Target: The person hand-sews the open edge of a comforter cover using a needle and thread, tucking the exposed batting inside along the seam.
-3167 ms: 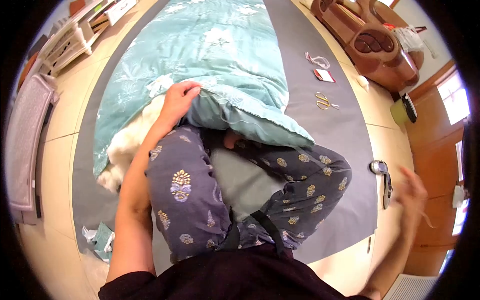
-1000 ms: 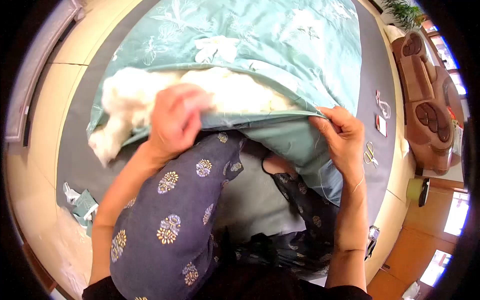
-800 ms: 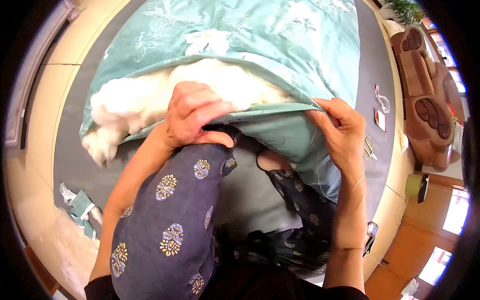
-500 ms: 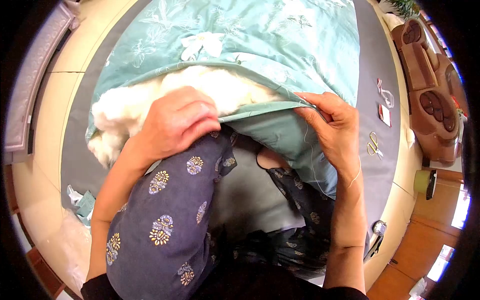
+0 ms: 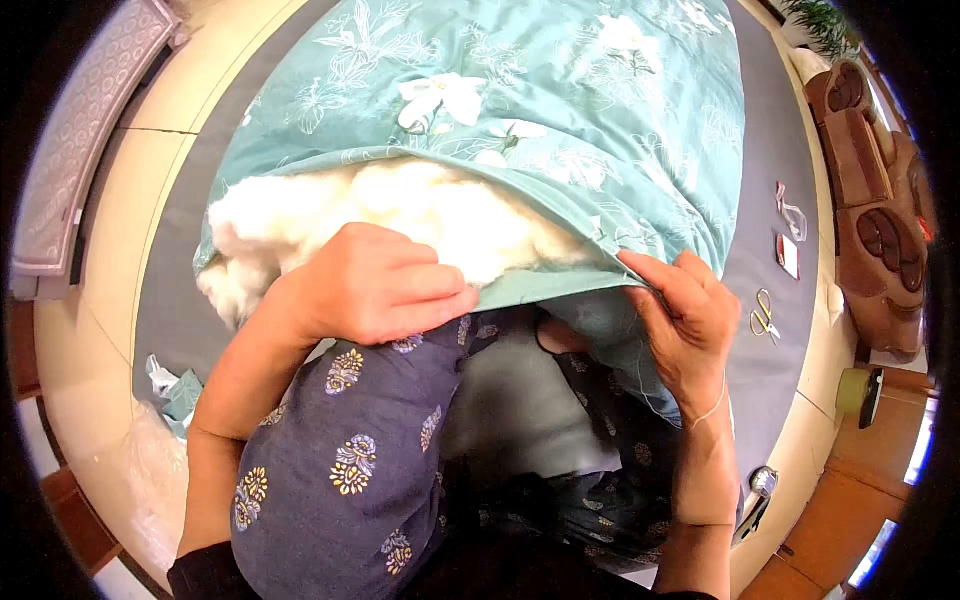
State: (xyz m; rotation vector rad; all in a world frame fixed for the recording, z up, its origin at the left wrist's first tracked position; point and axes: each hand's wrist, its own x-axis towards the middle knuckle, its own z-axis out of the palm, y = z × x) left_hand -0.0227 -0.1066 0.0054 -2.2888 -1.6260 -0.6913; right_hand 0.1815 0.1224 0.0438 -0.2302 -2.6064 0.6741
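Filling (image 5: 400,205), white and fluffy, lies inside the teal cover (image 5: 540,110) across the upper middle of the frame, bulging out at left. The mouth gapes from there to my right hand (image 5: 690,315), whose thumb and finger pinch the edges together; whether they're joined beyond, I can't tell. My left hand (image 5: 375,285) curls round the lower edge, gripping it. The green bin (image 5: 853,390), far right, hides its contents.

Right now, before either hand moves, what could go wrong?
The filling bulges at the open end of the cover, so it may spill or get caught between the edges. The thread lies across the wrist of the right hand and might snag if that hand pulls away. If the left hand slips off the cover, its lower edge would probably drop and widen the opening.
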